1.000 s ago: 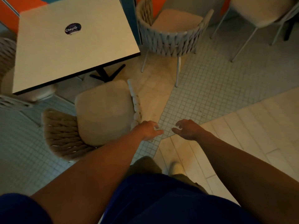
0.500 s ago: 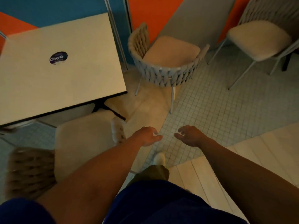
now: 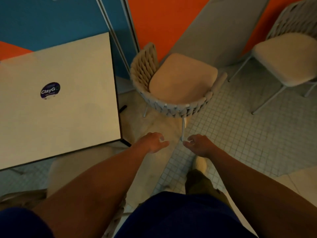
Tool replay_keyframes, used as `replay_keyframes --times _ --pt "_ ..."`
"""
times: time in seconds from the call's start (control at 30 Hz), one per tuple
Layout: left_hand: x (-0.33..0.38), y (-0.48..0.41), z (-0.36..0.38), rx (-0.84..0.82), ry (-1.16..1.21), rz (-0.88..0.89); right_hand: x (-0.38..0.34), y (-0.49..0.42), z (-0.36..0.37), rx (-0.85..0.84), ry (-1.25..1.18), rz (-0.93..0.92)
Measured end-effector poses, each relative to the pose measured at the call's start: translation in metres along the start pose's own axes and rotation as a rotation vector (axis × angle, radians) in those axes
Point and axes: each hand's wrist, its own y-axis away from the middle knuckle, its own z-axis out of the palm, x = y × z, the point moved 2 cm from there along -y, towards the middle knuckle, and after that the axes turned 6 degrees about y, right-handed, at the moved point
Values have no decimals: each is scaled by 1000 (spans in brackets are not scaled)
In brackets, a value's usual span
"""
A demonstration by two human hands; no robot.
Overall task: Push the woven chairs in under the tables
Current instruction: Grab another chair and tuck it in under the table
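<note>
A woven chair (image 3: 173, 85) with a beige seat cushion stands ahead of me, its woven back toward me, to the right of a pale square table (image 3: 56, 100) bearing a round dark sticker. My left hand (image 3: 152, 143) and my right hand (image 3: 197, 145) hover side by side, empty, fingers loosely curled and apart, a short way in front of that chair's back and above the floor. A second woven chair (image 3: 72, 170) sits at lower left, its seat partly under the table's near edge and largely hidden by my left arm.
A third chair (image 3: 286, 60) with thin metal legs stands at the right. An orange and blue wall and a metal post (image 3: 120, 36) rise behind the table. A grey slanted panel (image 3: 214, 31) leans behind the middle chair. My shoe (image 3: 199, 164) is on the small-tile floor.
I have stepped forward past the lower-left chair, which has slid down and out of view under my arm. The middle chair has come nearer. Both hands stay empty in front of me.
</note>
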Motion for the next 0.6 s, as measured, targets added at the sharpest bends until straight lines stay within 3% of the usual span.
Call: replay_keyframes --times 0.2,0.47,0.6 --pt "34 -53 -30 23 89 -75 17 -68 -64 -85 -63 2" --pt "44 -98 -83 88 170 -120 15 -123 -95 -141 -169 40" --pt "38 -140 -140 165 163 -69 5 -154 -92 -97 -401 160"
